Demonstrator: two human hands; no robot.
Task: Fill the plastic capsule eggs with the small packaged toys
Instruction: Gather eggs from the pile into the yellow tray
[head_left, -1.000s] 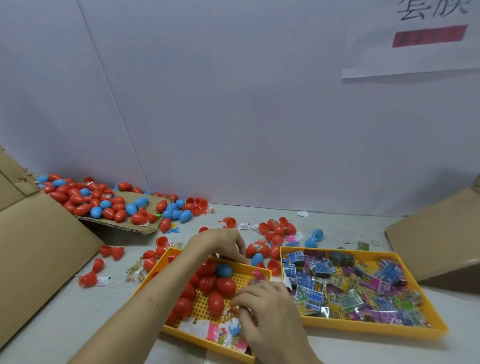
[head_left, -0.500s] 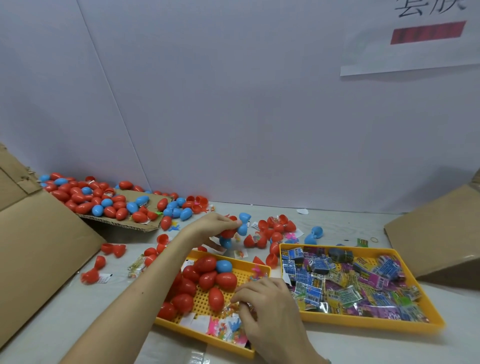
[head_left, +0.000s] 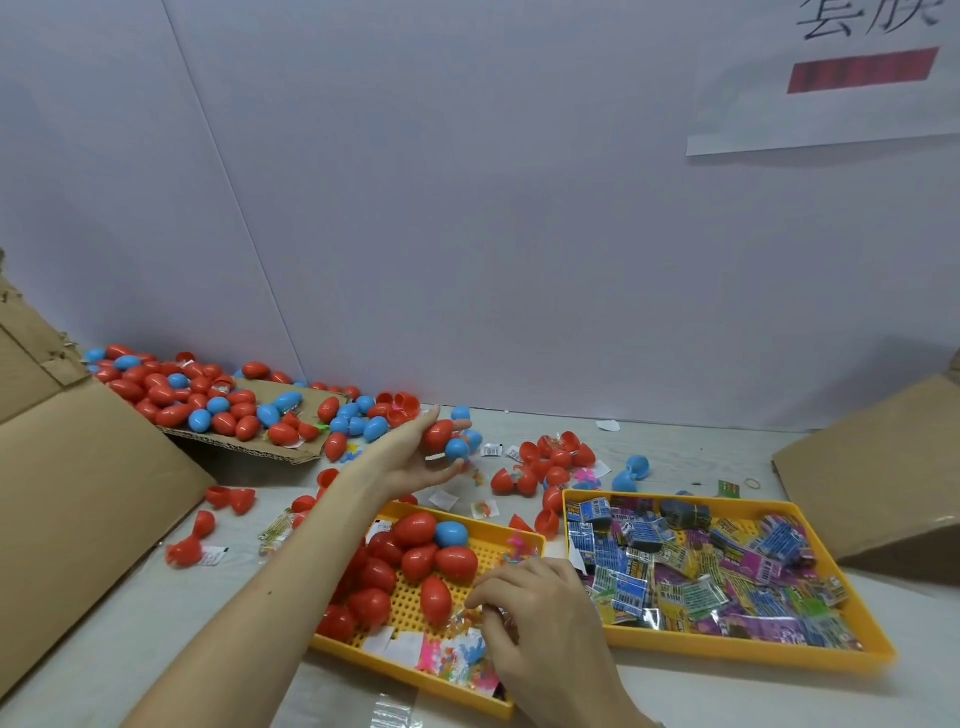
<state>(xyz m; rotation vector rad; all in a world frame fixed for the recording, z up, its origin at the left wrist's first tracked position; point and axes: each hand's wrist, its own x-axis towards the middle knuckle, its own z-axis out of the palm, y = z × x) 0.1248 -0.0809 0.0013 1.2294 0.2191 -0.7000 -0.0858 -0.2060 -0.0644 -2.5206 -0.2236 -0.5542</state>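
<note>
**A:** Left hand (head_left: 410, 460) is up over the table behind the yellow tray (head_left: 410, 616), fingers curled round a red egg (head_left: 437, 435) with a blue egg (head_left: 457, 449) tucked just beneath it.

**B:** And the right hand (head_left: 545, 618) is low at the tray's near corner. The fingertips are bent down onto a clear toy packet (head_left: 470, 621), and it looks like a thumb-and-forefinger pinch.

**A:** So here's the gap that matters: the held eggs lie beyond the right hand and off to its left, well apart from it. The loose eggs in the tray (head_left: 415, 530) sit between the two hands.

**B:** The packet has to travel up and away from the body, or the left hand has to bring the eggs back. I'd say meeting over the tray is the short route.

**A:** How does the red egg sit in the grip?

**B:** Long axis stands fairly upright, tipped a little. The palm faces across toward the right side, which suits a feed from that hand.

**A:** Is either held egg open?

**B:** Can't tell. There are bits of blue shell round the fingertips, but whether that's one hinged egg or two, I can't say.

**A:** The second tray (head_left: 727, 647), full of foil packets (head_left: 701, 571), is just beside the right hand's wrist.

**B:** It's closer to that hand than the eggs are, but the fingers are on the clear packets, not the foil ones.

**A:** My read is that toy and egg are both in hand and the next move is bringing them together.
</note>
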